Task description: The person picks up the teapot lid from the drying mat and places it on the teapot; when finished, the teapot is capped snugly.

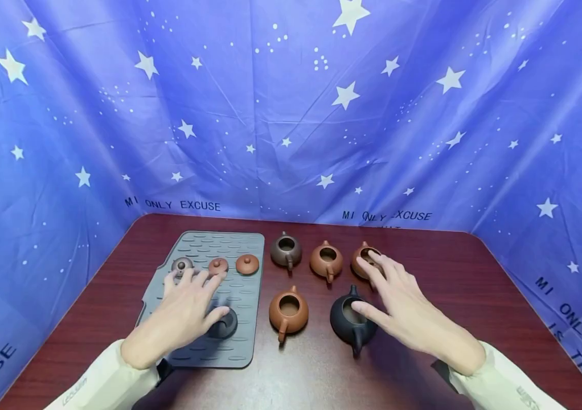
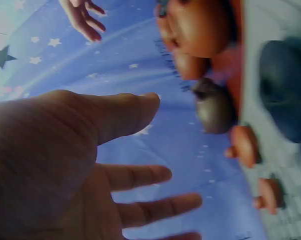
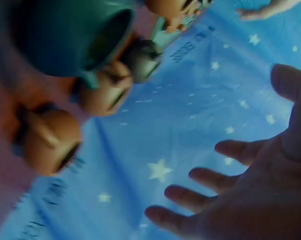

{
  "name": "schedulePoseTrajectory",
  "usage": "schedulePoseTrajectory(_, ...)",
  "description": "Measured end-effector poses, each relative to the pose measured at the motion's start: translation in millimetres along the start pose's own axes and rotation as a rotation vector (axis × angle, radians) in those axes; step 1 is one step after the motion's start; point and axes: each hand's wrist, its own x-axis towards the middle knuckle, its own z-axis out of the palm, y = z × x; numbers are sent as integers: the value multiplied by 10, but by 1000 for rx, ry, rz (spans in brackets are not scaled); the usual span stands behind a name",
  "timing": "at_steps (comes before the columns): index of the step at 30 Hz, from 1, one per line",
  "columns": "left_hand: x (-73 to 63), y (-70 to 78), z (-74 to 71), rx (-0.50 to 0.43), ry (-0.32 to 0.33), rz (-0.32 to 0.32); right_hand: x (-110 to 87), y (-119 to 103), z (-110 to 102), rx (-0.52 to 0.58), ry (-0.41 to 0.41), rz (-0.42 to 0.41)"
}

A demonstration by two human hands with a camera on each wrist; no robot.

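Over a grey mat point(image 1: 250, 296), the left grip point(image 1: 180, 310) spreads its fingers, a black lid point(image 1: 225, 327) below its thumb, three smaller lids point(image 1: 218, 266) past its fingertips. Between grips sit a front orange teapot point(image 1: 298, 322), a grey teapot point(image 1: 281, 259) and another orange one point(image 1: 318, 263) behind. The right grip point(image 1: 406, 302) spreads above a black teapot point(image 1: 342, 331) and a farther brown teapot point(image 1: 357, 267).

1. Table point(image 1: 450, 262): dark red-brown, wood-grained, glossy; far corners rounded.
2. Ridged mat point(image 1: 245, 339): grey, rows of short dashes, rounded corners; lies on the table's left part.
3. Backdrop curtain point(image 1: 296, 108): blue-violet, creased; hangs behind the table and along both sides.
4. Stars point(image 1: 346, 95): white, five-pointed, assorted sizes; printed across the curtain.
5. Lettering point(image 1: 200, 206): dark capitals, "MI ONLY EXCUSE" twice along the curtain's lower back.
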Motion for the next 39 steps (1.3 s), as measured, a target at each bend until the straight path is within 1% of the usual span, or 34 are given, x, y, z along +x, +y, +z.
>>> schedulePoseTrajectory(3,-27,-71,113,-16,-5,35,-71,118,107,44,-13,3)
schedulePoseTrajectory(6,-46,-154,206,-94,-44,68,-125,227,211,73,-29,1)
schedulePoseTrajectory(9,-54,-224,290,-192,-100,82,-153,315,300,89,-44,3)
schedulePoseTrajectory(11,-57,-260,344,-228,-122,95,-161,357,348,101,-58,7)
schedulePoseTrajectory(13,-59,-284,395,-246,-135,101,-165,389,391,112,-69,11)
schedulePoseTrajectory(16,-57,-305,446,-256,-132,118,-174,423,440,121,-74,13)
schedulePoseTrajectory(21,-47,-289,467,-275,-126,131,-186,455,497,137,-60,-3)
schedulePoseTrajectory(27,-35,-255,480,-264,-105,155,-198,470,522,149,-34,-42)
schedulePoseTrajectory(31,-22,-240,491,-264,-77,177,-206,476,533,147,-29,-49)
schedulePoseTrajectory(33,-3,-225,494,-266,-45,192,-207,477,539,142,-30,-44)
schedulePoseTrajectory(35,32,-200,483,-268,1,214,-204,475,546,134,-31,-37)
schedulePoseTrajectory(39,135,-122,412,-270,89,257,-198,472,564,146,-37,-27)
